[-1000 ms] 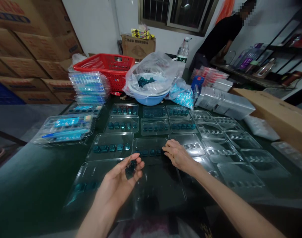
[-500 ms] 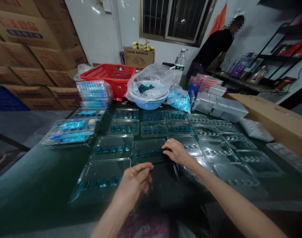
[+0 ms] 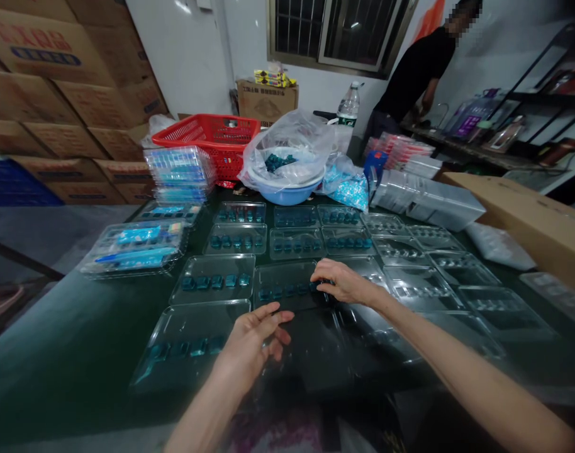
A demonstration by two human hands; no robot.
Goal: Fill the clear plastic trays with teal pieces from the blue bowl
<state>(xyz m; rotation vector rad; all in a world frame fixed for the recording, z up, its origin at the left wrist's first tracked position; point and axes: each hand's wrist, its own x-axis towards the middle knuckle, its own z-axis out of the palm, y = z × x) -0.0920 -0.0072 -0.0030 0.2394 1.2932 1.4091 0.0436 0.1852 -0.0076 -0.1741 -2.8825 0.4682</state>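
My right hand (image 3: 343, 281) reaches over the right end of a clear plastic tray (image 3: 287, 275), its thumb and fingertips closed at a small teal block (image 3: 319, 286). The fingers partly cover that block. A row of similar blocks lies in the same tray, to the left of the fingertips. My left hand (image 3: 253, 340) hovers nearer to me, fingers apart and nothing visible in them; its palm is partly hidden. Just left of it lies another clear tray (image 3: 193, 321) with teal blocks in a row. One more filled tray (image 3: 216, 267) sits behind that.
Clear trays without teal blocks (image 3: 417, 286) spread to the right. At the back stand a blue basin (image 3: 287, 196) holding teal blocks under plastic, a red basket (image 3: 231, 151) and stacked packed trays (image 3: 178, 173). A cardboard box (image 3: 542, 214) borders the right side. A person (image 3: 413, 75) leans over a counter.
My right hand has shifted slightly at the tray's right end. The fingers of my left hand have spread apart. The view has turned a little.
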